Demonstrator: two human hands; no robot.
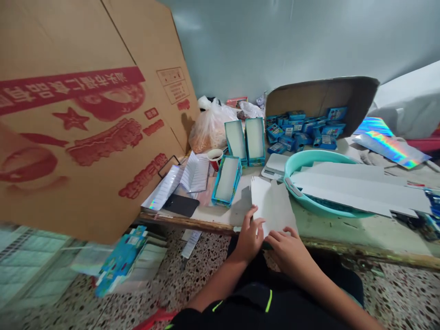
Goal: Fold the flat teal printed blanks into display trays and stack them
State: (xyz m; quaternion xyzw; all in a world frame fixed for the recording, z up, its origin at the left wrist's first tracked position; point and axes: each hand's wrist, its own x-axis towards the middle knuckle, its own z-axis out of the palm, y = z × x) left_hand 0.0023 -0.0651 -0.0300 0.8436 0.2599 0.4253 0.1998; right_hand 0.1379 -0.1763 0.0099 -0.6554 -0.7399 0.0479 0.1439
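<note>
A white card sheet [273, 204] lies at the front edge of the table, with its left side bent upward. My left hand [250, 233] grips its near left corner, fingers curled round the raised side. At the near edge, my right hand [284, 246] holds the card with bent fingers close beside the left; its thumb is hidden. Beyond the card to the left is a stack of open blue-edged trays [227, 179], white inside. Two more such stacks, a left one [235, 141] and a right one [255, 137], stand tilted up behind.
To the right, a turquoise basin [292, 183] carries flat white card blanks [350, 185]. A digital scale [274, 166] adjoins it. Behind lie small blue boxes [299, 130] in a carton. Left are a cup [215, 158], a dark phone [181, 206] and a large cardboard box [85, 114].
</note>
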